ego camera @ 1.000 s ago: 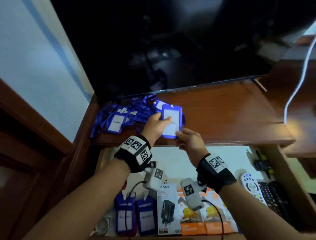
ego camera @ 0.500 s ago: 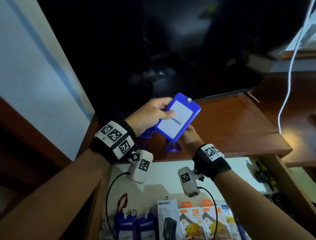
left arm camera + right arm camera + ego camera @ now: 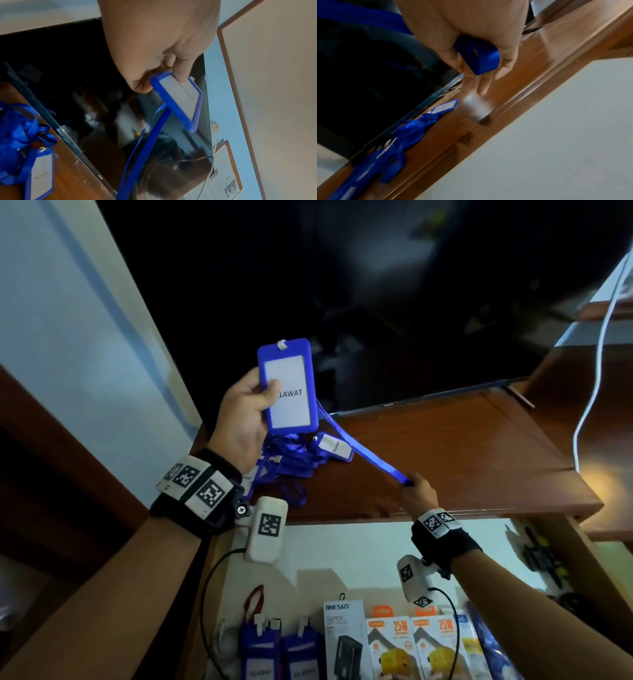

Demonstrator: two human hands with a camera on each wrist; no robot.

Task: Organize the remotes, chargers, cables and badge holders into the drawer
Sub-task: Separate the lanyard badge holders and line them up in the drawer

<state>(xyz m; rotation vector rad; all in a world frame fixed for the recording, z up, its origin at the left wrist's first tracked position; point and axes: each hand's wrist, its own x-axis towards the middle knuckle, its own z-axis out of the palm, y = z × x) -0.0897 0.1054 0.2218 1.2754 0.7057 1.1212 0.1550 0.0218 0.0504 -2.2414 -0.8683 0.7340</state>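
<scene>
A dark television [image 3: 376, 296] stands at the back of the wooden worktop [image 3: 462, 460], and an open drawer [image 3: 342, 556] sits below the worktop's front edge. In the drawer, along its near side, stand two blue badge holders [image 3: 274, 655], a black-and-white charger box [image 3: 344, 642] and two orange charger boxes [image 3: 411, 648], side by side; dark things at its right end are too dim to name. A pile of blue badge holders [image 3: 294, 463] with tangled straps lies on the worktop, close to the television's bottom edge.

The left hand [image 3: 243, 419] holds one blue badge holder [image 3: 289, 386] upright above that pile, thumb across its white card, which reads "PELAWAT", and fingers [image 3: 181, 73] curled behind its frame. Its blue strap [image 3: 363, 450] runs taut, down and to the right, to the right hand [image 3: 419, 491], which is low over the worktop near its front edge. There the fingers [image 3: 481, 83] pinch the folded end of the strap, with the other fingertips pointing loosely toward the wood.
</scene>
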